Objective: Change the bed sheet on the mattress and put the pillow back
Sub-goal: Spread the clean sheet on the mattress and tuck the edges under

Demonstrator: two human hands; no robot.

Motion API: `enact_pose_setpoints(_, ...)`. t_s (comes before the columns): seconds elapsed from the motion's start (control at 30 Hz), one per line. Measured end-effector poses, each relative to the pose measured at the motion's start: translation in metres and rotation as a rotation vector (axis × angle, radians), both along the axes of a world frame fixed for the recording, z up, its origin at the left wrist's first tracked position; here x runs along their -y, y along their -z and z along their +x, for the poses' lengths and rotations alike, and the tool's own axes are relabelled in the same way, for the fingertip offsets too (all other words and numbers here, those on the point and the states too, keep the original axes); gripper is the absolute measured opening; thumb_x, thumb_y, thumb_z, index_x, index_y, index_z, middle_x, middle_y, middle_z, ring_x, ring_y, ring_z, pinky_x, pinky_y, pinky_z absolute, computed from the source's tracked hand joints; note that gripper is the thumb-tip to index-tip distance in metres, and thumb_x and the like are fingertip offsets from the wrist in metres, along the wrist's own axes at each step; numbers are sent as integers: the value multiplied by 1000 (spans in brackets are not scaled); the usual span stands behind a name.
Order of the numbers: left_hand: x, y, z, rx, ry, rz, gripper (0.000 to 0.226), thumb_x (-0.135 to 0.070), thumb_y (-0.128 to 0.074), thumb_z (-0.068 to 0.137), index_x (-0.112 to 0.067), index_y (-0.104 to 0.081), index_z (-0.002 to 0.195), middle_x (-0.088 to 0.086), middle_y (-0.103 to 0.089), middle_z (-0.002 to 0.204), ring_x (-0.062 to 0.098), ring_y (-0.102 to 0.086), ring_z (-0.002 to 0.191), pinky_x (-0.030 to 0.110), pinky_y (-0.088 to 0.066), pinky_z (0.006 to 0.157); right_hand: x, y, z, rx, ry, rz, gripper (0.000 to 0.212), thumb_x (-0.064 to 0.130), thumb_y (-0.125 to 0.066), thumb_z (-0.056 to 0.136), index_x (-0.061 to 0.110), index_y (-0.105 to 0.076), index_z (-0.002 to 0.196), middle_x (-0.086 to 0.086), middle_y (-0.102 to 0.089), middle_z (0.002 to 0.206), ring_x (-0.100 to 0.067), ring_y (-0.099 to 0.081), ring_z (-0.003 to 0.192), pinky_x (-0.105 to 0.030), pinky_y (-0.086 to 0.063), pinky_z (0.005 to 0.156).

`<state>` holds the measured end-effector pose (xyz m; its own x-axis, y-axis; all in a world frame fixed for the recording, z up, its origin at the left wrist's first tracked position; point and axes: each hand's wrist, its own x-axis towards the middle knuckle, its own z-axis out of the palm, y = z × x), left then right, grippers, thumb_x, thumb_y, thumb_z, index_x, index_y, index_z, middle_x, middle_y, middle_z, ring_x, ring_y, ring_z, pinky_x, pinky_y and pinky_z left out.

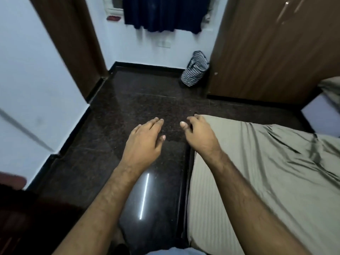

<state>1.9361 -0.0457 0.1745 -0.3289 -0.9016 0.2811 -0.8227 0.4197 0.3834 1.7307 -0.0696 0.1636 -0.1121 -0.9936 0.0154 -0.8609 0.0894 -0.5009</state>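
A mattress (206, 190) lies on the dark floor at the right, covered by an olive-grey bed sheet (266, 162) with wrinkles toward the right. My right hand (199, 133) hovers over the mattress's far left corner, fingers loosely curled and holding nothing. My left hand (145, 140) is stretched out over the floor just left of that corner, fingers straight and empty. A pale pillow (331, 89) shows partly at the right edge, near the wardrobe.
Polished dark granite floor (128, 107) fills the middle. A patterned black-and-white bag (195, 69) stands against the far wall beside the brown wardrobe (276, 48). A brown door (73, 43) is at the left, and dark cloth (161, 13) hangs on the far wall.
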Motion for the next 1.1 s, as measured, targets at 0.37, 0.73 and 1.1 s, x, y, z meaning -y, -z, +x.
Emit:
enact_pose_setpoints(0.37, 221, 13, -9, 14, 436, 14, 50, -24, -61, 97, -9, -52, 145, 11, -54, 148, 24, -50, 138, 47, -41, 113, 106, 6, 5, -5, 453, -1, 48, 45, -48, 103, 13, -56, 138, -8, -48, 144, -32, -52, 128, -43, -47, 103)
enact_pose_setpoints(0.73, 367, 95, -143, 212, 872, 120, 48, -20, -64, 93, -7, -57, 139, 13, -60, 140, 30, -58, 127, 46, -46, 108, 184, 132, -92, 129, 905, 165, 33, 34, -54, 102, 16, -65, 126, -12, -63, 126, -35, -62, 114, -43, -52, 92)
enact_pose_setpoints(1.1, 433, 255, -273, 348, 1161, 321, 46, -19, -61, 95, -9, -56, 140, 8, -61, 139, 27, -57, 128, 41, -44, 107, 237, 288, -124, 347, 1218, 336, 30, 32, -56, 100, 18, -66, 125, -10, -64, 124, -33, -62, 112, -43, -53, 91)
